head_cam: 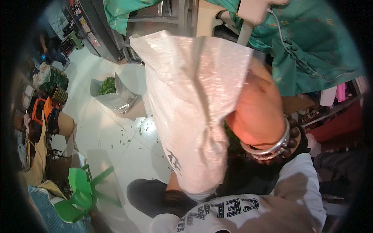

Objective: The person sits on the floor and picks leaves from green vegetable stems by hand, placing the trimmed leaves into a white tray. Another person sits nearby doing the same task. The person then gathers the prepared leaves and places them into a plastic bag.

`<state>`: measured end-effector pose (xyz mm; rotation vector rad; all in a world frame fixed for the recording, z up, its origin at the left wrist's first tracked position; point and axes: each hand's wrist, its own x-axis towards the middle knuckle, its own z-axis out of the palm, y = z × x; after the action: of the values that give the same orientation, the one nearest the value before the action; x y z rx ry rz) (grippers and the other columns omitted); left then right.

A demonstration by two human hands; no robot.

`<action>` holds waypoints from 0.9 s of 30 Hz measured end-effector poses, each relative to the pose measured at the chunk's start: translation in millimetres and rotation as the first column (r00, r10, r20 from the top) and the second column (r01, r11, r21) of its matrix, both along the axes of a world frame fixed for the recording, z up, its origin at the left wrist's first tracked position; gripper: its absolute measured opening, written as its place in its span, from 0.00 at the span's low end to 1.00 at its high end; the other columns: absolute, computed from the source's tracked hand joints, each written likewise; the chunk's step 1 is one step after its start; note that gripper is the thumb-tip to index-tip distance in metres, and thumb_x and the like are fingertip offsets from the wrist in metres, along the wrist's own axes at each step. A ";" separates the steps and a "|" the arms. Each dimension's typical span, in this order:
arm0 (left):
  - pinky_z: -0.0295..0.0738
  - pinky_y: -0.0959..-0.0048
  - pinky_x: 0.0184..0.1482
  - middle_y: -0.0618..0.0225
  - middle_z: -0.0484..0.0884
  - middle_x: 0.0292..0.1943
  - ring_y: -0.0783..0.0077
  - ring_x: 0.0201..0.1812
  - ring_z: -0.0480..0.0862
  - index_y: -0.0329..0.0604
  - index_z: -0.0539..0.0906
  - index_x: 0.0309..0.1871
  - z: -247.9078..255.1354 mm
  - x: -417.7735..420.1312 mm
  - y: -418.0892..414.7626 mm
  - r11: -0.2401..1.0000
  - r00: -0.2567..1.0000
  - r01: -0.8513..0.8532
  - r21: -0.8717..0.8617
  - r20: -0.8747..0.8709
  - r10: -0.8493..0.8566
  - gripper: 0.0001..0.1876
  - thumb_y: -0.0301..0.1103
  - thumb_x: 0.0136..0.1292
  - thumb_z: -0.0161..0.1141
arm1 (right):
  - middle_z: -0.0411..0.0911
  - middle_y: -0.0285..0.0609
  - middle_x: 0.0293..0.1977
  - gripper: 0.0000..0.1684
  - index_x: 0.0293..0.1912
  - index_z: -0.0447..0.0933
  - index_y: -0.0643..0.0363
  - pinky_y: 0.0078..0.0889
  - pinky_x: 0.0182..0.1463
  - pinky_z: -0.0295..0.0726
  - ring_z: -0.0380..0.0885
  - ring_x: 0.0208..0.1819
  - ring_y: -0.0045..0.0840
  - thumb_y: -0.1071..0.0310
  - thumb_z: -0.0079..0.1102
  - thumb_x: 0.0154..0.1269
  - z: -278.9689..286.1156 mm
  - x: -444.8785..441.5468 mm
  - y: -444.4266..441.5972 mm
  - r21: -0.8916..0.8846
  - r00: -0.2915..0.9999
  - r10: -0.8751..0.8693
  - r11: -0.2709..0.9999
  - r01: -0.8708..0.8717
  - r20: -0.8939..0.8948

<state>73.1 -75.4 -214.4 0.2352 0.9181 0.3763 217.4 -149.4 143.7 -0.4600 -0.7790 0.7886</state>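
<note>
A large white woven plastic sack (186,96) rises before me, its wide mouth towards the top of the view and its lower part near my lap. My right hand (256,107), slightly blurred, is against the sack's right side. Metal bangles and a string of dark beads circle its wrist. The fingers are partly hidden by the sack, so their grip is unclear. My left hand is out of view. Dark green leaves show in part between the sack and my right wrist. On the floor at the left, an open silvery bag (116,100) holds green leaves (107,86).
Leaf scraps (125,139) lie on the tiled floor (107,125). A green plastic chair (77,198) stands at lower left, near an orange plastic item (39,109) and a patterned basket (59,94). Green cloth (309,64) hangs at upper right. A person (52,49) is far off at upper left.
</note>
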 end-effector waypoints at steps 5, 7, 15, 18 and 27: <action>0.73 0.59 0.53 0.53 0.75 0.55 0.58 0.50 0.77 0.34 0.67 0.62 9.9 9.5 -5.3 0.998 0.983 -0.040 -0.049 0.179 0.048 0.29 0.49 0.68 0.44 | 0.76 0.42 0.47 0.17 0.54 0.69 0.65 0.25 0.48 0.76 0.77 0.44 0.25 0.69 0.47 0.68 -0.2 17.1 -53.8 -0.184 0.951 -0.305 0.933 0.308 0.046; 0.73 0.58 0.54 0.53 0.75 0.55 0.57 0.51 0.77 0.34 0.67 0.62 26.0 1.5 3.6 0.997 0.970 -0.068 -0.035 0.230 0.074 0.29 0.48 0.68 0.45 | 0.75 0.43 0.49 0.19 0.56 0.68 0.65 0.27 0.49 0.77 0.76 0.46 0.26 0.65 0.46 0.70 4.9 27.0 -89.7 -0.297 0.897 -0.432 0.847 0.440 0.096; 0.72 0.55 0.56 0.52 0.74 0.57 0.57 0.53 0.76 0.34 0.67 0.62 74.0 -45.1 20.3 0.989 0.911 -0.047 0.140 0.412 -0.015 0.28 0.48 0.67 0.46 | 0.74 0.40 0.50 0.21 0.58 0.67 0.61 0.31 0.53 0.76 0.74 0.49 0.28 0.60 0.43 0.72 -82.2 200.7 -187.6 -0.611 0.835 -0.542 0.630 0.478 0.095; 0.73 0.53 0.57 0.55 0.72 0.60 0.56 0.59 0.74 0.38 0.66 0.64 49.1 -31.8 -7.2 0.958 0.870 0.217 0.186 0.409 -0.276 0.26 0.45 0.68 0.47 | 0.72 0.40 0.50 0.18 0.57 0.68 0.64 0.29 0.54 0.72 0.72 0.49 0.28 0.66 0.46 0.71 -196.6 298.5 -253.1 -0.560 0.597 -0.455 0.230 0.796 0.661; 0.78 0.65 0.49 0.63 0.78 0.48 0.66 0.47 0.80 0.42 0.72 0.54 11.5 -3.1 -56.4 0.856 0.867 0.390 0.340 0.179 -0.466 0.19 0.43 0.67 0.51 | 0.69 0.51 0.22 0.14 0.28 0.70 0.67 0.41 0.32 0.66 0.68 0.24 0.38 0.68 0.50 0.67 -272.6 144.6 -222.0 -0.131 -0.063 0.354 0.498 0.857 0.933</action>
<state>70.0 -131.9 -202.9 0.6423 0.5270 0.1149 362.0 -371.5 -128.9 -2.3241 -1.5458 0.0255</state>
